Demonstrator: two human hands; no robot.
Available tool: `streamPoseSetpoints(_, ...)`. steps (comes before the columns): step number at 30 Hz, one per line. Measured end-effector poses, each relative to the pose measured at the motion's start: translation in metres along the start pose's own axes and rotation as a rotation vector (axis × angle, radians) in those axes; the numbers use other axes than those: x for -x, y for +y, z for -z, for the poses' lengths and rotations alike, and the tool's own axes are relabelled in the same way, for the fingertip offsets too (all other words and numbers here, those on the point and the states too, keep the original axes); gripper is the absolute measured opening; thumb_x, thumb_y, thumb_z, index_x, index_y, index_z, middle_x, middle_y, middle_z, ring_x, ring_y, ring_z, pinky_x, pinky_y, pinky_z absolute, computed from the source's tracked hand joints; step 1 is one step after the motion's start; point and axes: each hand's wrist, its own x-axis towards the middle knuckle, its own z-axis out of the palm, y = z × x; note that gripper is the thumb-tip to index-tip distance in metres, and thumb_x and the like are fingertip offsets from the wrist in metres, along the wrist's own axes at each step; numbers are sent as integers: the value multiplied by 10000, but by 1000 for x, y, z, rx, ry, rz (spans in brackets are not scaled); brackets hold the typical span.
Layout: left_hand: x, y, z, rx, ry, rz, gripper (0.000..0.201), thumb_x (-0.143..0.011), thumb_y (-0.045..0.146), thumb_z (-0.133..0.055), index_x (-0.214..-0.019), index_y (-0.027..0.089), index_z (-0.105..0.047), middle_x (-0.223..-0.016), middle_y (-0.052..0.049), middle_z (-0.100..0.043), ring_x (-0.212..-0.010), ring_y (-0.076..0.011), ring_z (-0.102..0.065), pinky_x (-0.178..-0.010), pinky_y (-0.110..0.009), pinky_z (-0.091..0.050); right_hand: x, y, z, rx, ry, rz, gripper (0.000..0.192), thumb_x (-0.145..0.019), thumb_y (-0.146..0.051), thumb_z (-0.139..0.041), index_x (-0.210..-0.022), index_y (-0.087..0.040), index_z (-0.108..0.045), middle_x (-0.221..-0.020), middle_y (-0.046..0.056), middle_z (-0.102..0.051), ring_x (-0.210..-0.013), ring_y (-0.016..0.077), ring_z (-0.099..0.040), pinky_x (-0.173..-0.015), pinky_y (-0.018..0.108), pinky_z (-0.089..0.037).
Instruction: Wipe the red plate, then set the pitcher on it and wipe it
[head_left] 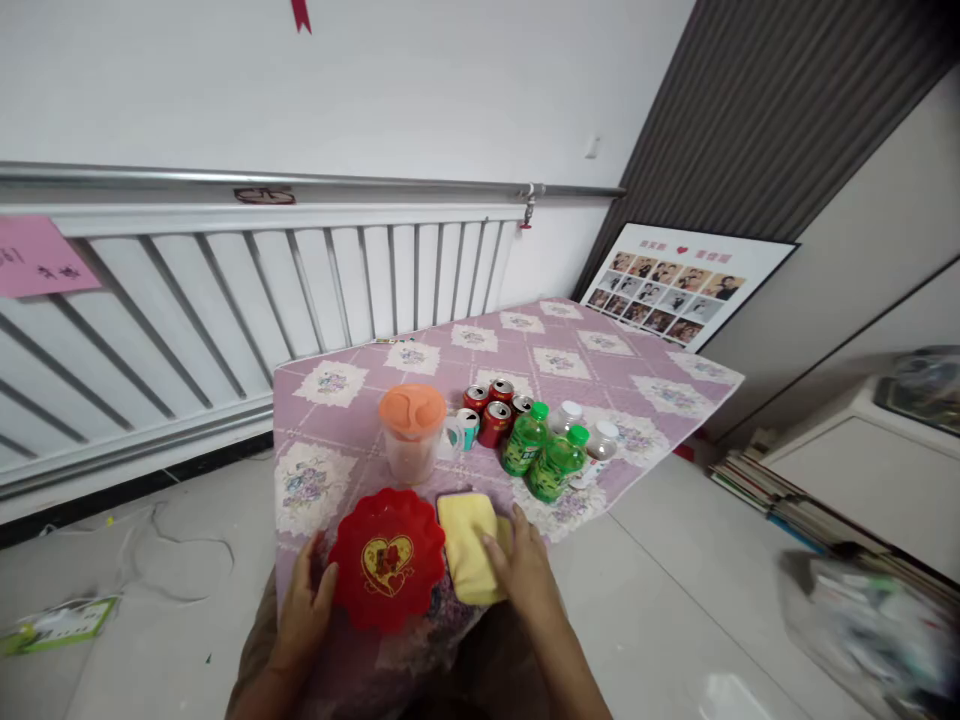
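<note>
My left hand (pixel 306 603) is beside the left rim of a red scalloped plate (pixel 387 590) that bears a gold heart design. Its thumb and fingers are apart, with the thumb close to the rim; I cannot tell if it touches. To the plate's right lies a folded yellow cloth (pixel 466 548). My right hand (pixel 527 568) rests at the cloth's right edge, thumb on top and fingers spread over a darker fold. Just beyond the plate stands a clear plastic pitcher (pixel 411 455) with an orange lid (pixel 412 410).
Several drink cans (pixel 496 424) stand right of the pitcher. Next to them are two green-capped bottles (pixel 556 466) and two white-capped clear bottles (pixel 601 445). A pink flowered tablecloth (pixel 480 338) covers the table. Behind it is a white radiator (pixel 337 285); a photo board (pixel 686 280) leans at the right.
</note>
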Motion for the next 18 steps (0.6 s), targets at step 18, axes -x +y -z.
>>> streamPoseSetpoints(18,1,5,1,34,34,-15,609,-920,454,-498,-1451,165,-424,-1502,-172,-507,-1382,-309,-517,-1197,-525,-377,11,-3,9,-138,-207,-207,602,-887,-471,-567,-1364,-105,-556,-1287,186,-699,-1181,287,-671,-962,347,-495)
